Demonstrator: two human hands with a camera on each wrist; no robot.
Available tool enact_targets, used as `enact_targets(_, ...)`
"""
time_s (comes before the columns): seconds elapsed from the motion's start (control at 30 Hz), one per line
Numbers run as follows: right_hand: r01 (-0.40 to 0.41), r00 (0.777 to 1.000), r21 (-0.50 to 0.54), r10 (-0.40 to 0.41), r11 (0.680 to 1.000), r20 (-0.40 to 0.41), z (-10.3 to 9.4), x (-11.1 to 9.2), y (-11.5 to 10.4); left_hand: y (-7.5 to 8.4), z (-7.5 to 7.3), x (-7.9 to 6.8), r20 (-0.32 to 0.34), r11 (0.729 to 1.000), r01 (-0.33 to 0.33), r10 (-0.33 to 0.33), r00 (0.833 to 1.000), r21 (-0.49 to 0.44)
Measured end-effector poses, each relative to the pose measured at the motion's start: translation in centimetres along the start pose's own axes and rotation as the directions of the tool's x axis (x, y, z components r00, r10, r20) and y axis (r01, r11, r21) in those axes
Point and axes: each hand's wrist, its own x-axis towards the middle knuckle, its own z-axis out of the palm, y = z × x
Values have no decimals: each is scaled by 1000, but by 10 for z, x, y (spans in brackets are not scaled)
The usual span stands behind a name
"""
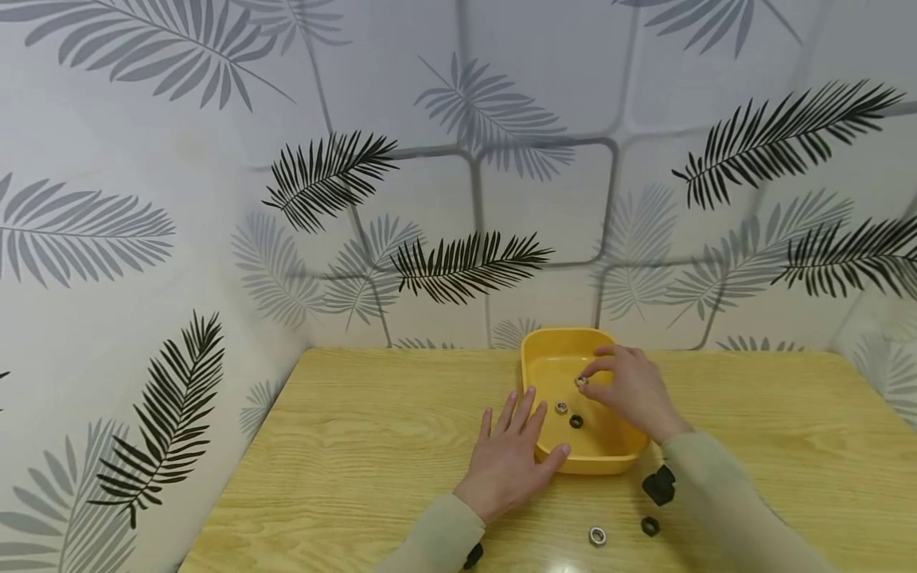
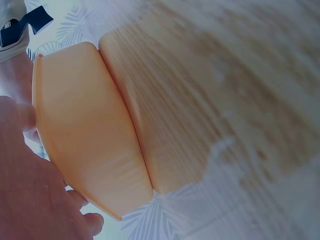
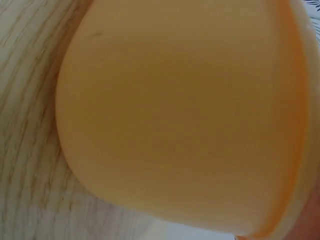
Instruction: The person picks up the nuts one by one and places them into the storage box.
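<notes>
Over the yellow plastic bin (image 1: 587, 464), my right hand (image 1: 630, 391) pinches a silver nut (image 1: 581, 381) between thumb and fingertips. Inside the bin lie another silver nut (image 1: 561, 407) and a black nut (image 1: 576, 421), close together. My left hand (image 1: 507, 461), fingers straight and spread, rests at the bin's near left rim. In the left wrist view that hand (image 2: 35, 185) is beside the rim of the orange-looking bin (image 2: 95, 130). The bin's outer wall (image 3: 175, 125) fills most of the right wrist view, where the held nut is hidden.
On the wooden table (image 1: 358, 446), in front of the bin, lie a silver nut (image 1: 598, 536) and a black nut (image 1: 649, 526). A black wrist device (image 1: 659, 485) sits by the right sleeve. A leaf-patterned wall (image 1: 444, 199) stands behind the table.
</notes>
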Motion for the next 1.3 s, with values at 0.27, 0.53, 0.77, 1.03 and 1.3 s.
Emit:
enact_targets(0.27, -9, 999, -31, 10, 999, 32, 8, 1, -1, -1, 2, 1, 4, 1000, 2, -2, 1000, 2)
enact_targets(0.53, 25, 999, -68, -22, 997, 44, 15, 0, 3, 0, 2, 1, 6, 1000, 6, -6, 1000, 4)
enact_targets(0.77, 51, 998, -112, -46, 992, 41, 19, 0, 8, 0, 3, 2, -3, 1000, 7, -6, 1000, 11)
enact_targets(1.03, 53, 998, -148, -50, 988, 26, 13, -4, 6, 0, 2, 2, 6, 1000, 12, -12, 1000, -2)
enact_targets(1.3, 82, 997, -149, -82, 985, 1, 0, -10, -3, 0, 0, 2, 10, 1000, 11, -11, 1000, 4)
